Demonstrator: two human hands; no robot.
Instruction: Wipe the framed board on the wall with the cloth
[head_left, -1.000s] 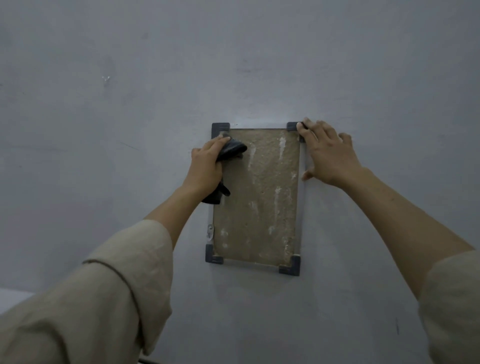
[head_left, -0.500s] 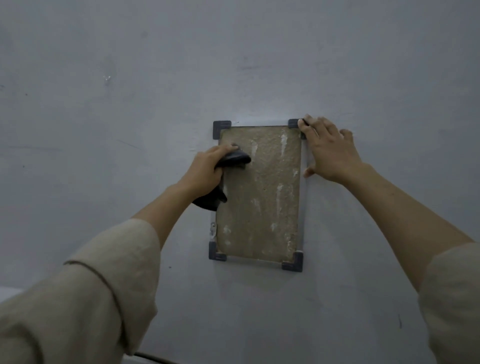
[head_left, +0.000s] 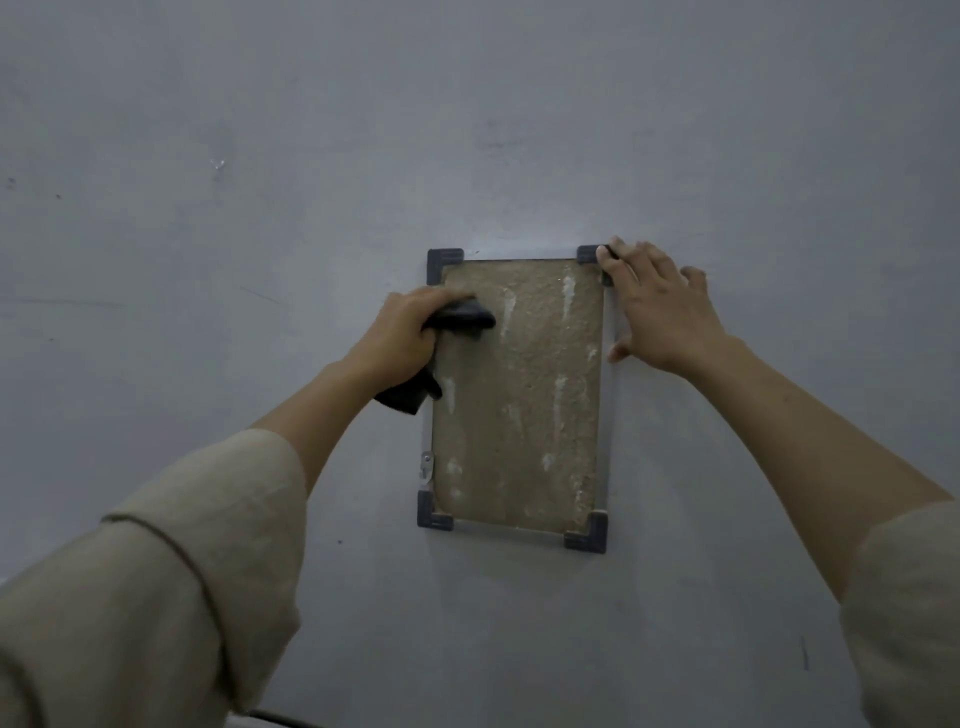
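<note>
A tall framed board (head_left: 524, 415) hangs on the grey wall, its brown surface streaked with pale smears and its corners capped in dark grey. My left hand (head_left: 402, 338) is closed around a dark cloth (head_left: 460, 318) and presses it against the board's upper left part; a tail of the cloth hangs below my wrist. My right hand (head_left: 657, 306) lies flat with fingers spread on the wall at the board's upper right edge, fingertips touching the top right corner cap.
The grey wall (head_left: 467, 130) fills the view, with small marks and scuffs. A small metal hanger clip (head_left: 426, 464) sits on the frame's lower left side. My two beige sleeves cover the lower corners of the view.
My left hand has slid the cloth down the board's left side from the top left corner, which is now uncovered. My right hand has stayed at the top right corner.
</note>
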